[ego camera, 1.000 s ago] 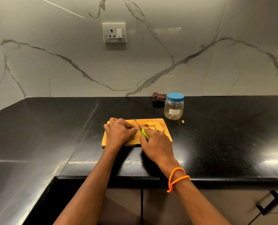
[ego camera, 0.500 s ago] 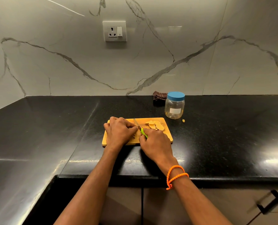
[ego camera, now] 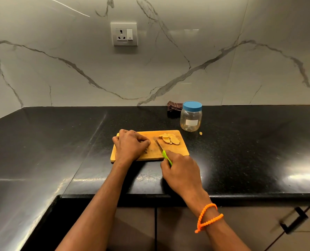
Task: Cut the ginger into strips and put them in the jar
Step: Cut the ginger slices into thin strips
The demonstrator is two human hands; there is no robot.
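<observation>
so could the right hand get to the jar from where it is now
Probably yes, though not freely: the right hand grips the knife, which it would have to set down. The jar stands beyond the board's far right corner, nothing between, lid on.

A dark cloth (ego camera: 174,108) lies below a wall socket (ego camera: 124,34).

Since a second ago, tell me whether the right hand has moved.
Yes. The right hand drew back along the cutting board, toward the person and away from the left hand.
</observation>
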